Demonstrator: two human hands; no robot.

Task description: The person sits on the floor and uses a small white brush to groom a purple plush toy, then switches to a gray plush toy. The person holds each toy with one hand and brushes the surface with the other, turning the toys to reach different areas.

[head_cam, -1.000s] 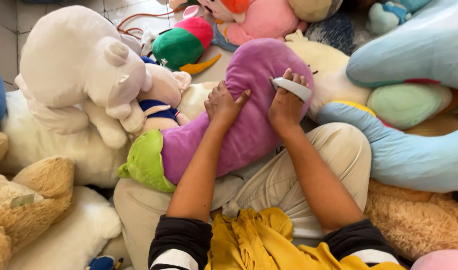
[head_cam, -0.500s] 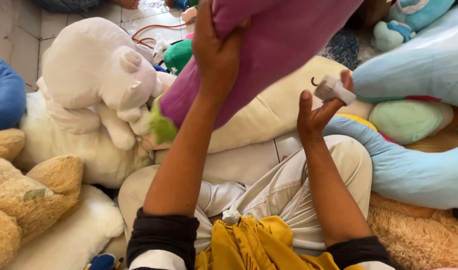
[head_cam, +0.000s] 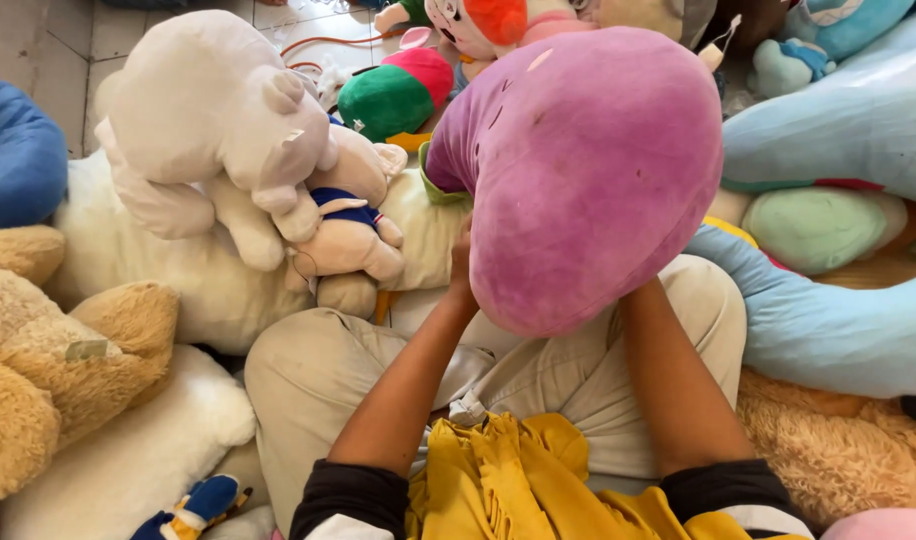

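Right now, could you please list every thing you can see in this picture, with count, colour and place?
purple plush cushion: 1, purple, centre, held up over the lap
white plush animal: 1, white, upper left, on top of the pile
small plush doll: 1, beige with blue top, under the white one
tan teddy bear: 1, tan, left edge
green and pink plush: 1, top centre
light blue plush: 1, right side
blue cushion: 1, far left
left hand: 1, on the purple cushion's left edge
right hand: hidden behind the cushion
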